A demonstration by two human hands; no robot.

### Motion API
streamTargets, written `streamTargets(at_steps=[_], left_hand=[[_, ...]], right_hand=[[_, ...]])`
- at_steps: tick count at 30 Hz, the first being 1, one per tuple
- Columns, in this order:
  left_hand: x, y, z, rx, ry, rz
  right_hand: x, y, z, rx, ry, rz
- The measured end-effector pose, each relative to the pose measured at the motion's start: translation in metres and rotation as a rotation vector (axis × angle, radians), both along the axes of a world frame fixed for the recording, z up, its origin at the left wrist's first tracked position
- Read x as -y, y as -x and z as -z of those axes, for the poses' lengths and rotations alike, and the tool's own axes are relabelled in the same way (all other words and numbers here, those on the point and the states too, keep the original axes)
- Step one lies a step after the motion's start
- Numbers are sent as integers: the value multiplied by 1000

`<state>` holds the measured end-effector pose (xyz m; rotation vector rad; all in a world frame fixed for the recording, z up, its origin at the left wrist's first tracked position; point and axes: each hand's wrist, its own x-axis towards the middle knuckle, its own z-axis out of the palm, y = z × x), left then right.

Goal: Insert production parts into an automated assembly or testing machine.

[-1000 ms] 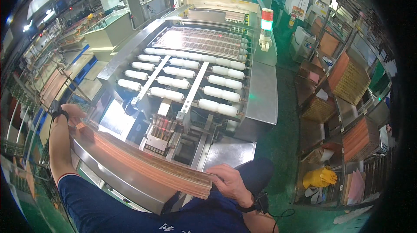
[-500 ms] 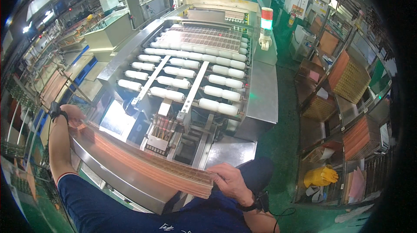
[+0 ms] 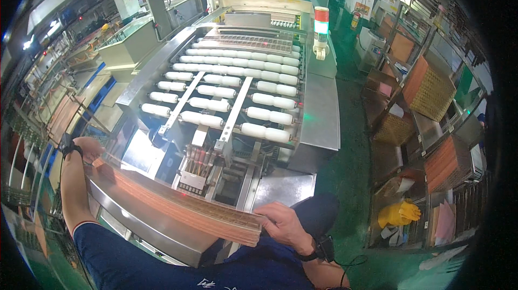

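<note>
A stack of copper-coloured circuit board panels [image 3: 178, 205] stands on edge across the near end of a roller conveyor, just in front of my body. My left hand [image 3: 89, 148] is closed at the far left corner of the stack, its fingertips partly hidden there. At the right end, my right hand [image 3: 281, 226] pinches the edge of the top panel between thumb and fingers. Further up the white rollers [image 3: 237, 68], another patterned panel [image 3: 251, 42] lies flat near the machine's inlet.
Two pale metal bars [image 3: 236, 112] run between the rollers. A signal lamp [image 3: 321, 28] rises at the conveyor's right side. Racks on the right hold panel stacks [image 3: 429, 85] and yellow gloves [image 3: 399, 214]. Green floor [image 3: 350, 182] lies between rack and conveyor.
The flat panel on the rollers has travelled farther away toward the machine inlet, baring more rollers. My hands have kept nearly the same places at the stack's ends.
</note>
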<state>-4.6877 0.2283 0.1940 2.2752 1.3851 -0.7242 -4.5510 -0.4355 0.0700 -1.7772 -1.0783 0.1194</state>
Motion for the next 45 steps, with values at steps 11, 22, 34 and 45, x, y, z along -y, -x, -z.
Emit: streamTargets(at_steps=[11, 22, 34, 45], left_hand=[[33, 43, -50, 9, -73, -25], [23, 45, -45, 132, -19, 18], [-102, 63, 6, 78, 21, 638], [-100, 64, -2, 328, 204, 814]], right_hand=[[1, -9, 1, 36, -75, -89], [1, -9, 4, 20, -47, -85], [1, -9, 13, 77, -20, -64], [1, -10, 17, 52, -31, -91]])
